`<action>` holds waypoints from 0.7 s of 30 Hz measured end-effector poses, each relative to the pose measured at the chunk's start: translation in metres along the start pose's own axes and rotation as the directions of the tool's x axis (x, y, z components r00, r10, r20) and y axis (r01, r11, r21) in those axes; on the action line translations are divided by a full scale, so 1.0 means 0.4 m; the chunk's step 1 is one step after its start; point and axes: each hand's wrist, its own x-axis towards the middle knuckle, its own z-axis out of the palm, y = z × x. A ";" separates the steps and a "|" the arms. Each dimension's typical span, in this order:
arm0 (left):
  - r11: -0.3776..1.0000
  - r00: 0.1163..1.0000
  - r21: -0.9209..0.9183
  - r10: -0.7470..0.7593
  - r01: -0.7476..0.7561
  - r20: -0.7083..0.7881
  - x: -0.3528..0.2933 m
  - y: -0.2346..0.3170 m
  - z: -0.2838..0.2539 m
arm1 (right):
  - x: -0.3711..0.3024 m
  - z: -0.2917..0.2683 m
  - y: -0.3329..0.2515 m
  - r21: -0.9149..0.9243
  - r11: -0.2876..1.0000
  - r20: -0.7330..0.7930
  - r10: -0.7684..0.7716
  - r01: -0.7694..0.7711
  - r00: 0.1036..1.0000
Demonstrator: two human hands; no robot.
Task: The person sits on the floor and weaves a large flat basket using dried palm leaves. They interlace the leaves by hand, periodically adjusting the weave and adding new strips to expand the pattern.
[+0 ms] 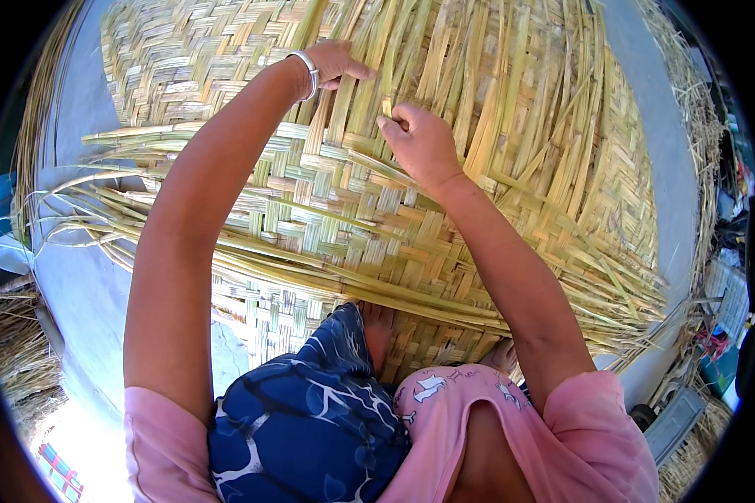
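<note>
A large mat of flattened yellow-green reed strips (453,226) lies under my hands, woven in its near part. Many loose strips (495,75) run lengthwise over its far side. My left hand (340,63), with a pale bangle (310,74) at the wrist, rests on these strips; a finger stretches to the right, and its other fingers are partly hidden. Just right of it and nearer, my right hand (421,144) is closed, pinching the end of a flat reed strip (387,99) between thumb and fingers.
A bundle of long reeds (335,272) crosses the mat in front of my bare foot (377,327). More reeds (54,92) lie at the left edge, and dry straw (17,352) below them. A grey plastic crate (675,423) stands at the lower right.
</note>
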 end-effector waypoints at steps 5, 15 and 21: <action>0.946 0.982 0.322 0.093 -0.037 -0.162 0.025 -0.004 0.022 | 0.007 0.008 0.011 -0.016 1.000 0.024 0.027 -0.027 0.999; 0.834 0.957 -0.528 0.262 -0.160 0.124 -0.043 -0.054 0.000 | 0.020 0.046 0.035 -0.203 0.978 0.141 -0.015 0.044 0.990; 0.604 0.956 -0.762 0.286 -0.233 -0.066 -0.079 -0.065 -0.032 | 0.025 0.050 0.065 -0.151 0.986 0.203 -0.045 0.076 0.978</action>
